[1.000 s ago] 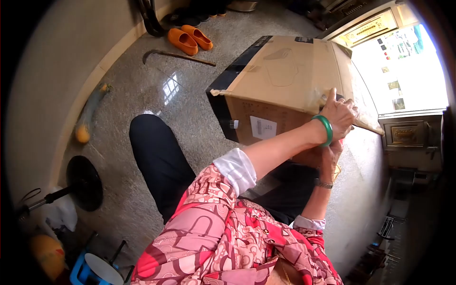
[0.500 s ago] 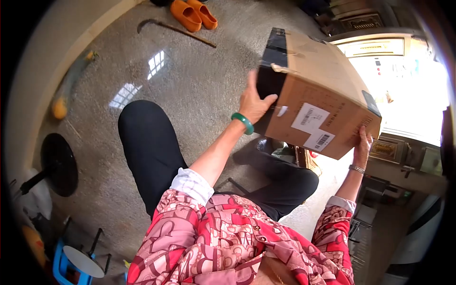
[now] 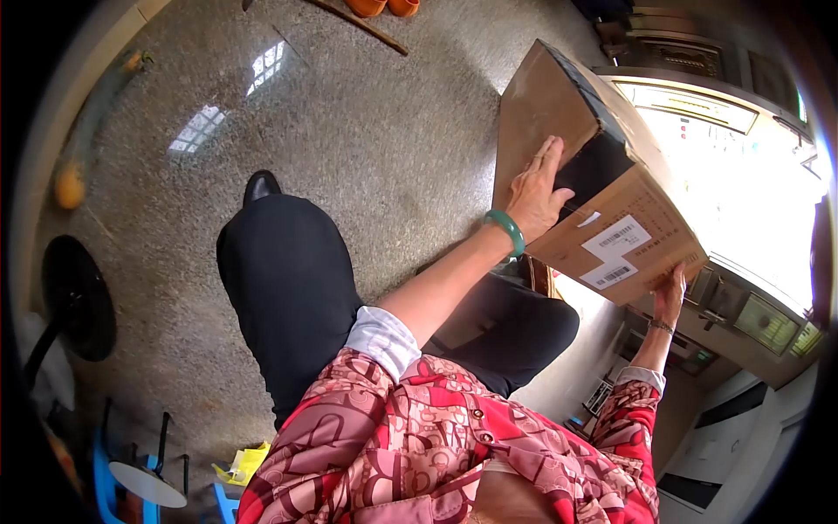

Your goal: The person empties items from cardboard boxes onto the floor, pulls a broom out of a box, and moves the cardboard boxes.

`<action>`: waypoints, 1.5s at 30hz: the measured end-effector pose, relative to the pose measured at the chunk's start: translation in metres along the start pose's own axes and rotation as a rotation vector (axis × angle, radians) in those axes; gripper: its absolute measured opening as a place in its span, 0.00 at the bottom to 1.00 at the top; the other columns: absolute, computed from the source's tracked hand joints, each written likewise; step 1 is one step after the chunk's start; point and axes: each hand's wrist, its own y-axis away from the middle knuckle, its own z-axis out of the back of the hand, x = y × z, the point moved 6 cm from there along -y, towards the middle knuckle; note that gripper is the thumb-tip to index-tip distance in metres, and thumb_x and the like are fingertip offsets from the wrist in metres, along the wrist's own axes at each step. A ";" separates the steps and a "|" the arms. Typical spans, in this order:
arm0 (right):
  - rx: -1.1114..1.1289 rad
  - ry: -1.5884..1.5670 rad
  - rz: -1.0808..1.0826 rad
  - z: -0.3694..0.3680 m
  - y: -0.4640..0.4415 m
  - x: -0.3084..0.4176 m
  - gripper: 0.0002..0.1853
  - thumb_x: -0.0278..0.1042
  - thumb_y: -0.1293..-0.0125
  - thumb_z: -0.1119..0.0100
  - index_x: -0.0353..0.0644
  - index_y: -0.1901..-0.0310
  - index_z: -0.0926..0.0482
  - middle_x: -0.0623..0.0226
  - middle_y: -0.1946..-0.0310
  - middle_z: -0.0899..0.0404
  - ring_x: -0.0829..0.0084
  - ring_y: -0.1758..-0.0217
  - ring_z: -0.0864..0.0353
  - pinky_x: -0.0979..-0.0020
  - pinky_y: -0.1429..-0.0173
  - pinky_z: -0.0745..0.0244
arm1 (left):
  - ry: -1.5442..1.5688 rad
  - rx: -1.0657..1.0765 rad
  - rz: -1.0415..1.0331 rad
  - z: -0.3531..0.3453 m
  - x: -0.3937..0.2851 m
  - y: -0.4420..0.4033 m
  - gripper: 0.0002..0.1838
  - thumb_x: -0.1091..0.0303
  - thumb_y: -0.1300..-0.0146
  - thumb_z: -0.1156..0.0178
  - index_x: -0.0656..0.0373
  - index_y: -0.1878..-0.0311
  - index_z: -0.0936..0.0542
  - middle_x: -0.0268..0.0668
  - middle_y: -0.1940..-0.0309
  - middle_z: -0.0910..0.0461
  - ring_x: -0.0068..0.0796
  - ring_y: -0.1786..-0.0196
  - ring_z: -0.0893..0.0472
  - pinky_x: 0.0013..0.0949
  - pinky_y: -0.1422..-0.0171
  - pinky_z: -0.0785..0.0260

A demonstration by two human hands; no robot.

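A brown cardboard box (image 3: 650,214) is tilted between a person's two bare hands, one corner toward the viewer; whether any part of it rests on the floor (image 3: 367,122) cannot be told. The left grip (image 3: 537,194), with a green bangle (image 3: 506,232) at its wrist, is spread, fingers flat on the plain side of the box and thumb stretched toward the black band (image 3: 598,172) at its corner. The right grip (image 3: 670,297), with a metal watch (image 3: 661,327), pinches the lower right corner of the box; most of its fingers are hidden. White barcode labels (image 3: 616,237) sit on the box between the two hands. Below and left of the box are knees in black trousers (image 3: 292,288). Farther left of the box lies a long gourd (image 3: 74,179), and a wooden handle (image 3: 362,28) lies above left of it, near orange shoes (image 3: 384,7). A bright opening (image 3: 746,192) is right of the box
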 end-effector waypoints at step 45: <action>0.062 0.257 0.116 -0.006 -0.037 0.026 0.27 0.49 0.33 0.53 0.32 0.44 0.33 0.63 0.50 0.28 0.73 0.47 0.31 0.72 0.44 0.36 | -0.049 -0.265 0.182 -0.016 0.044 0.041 0.37 0.47 0.42 0.42 0.58 0.38 0.42 0.50 0.44 0.33 0.42 0.42 0.31 0.40 0.37 0.40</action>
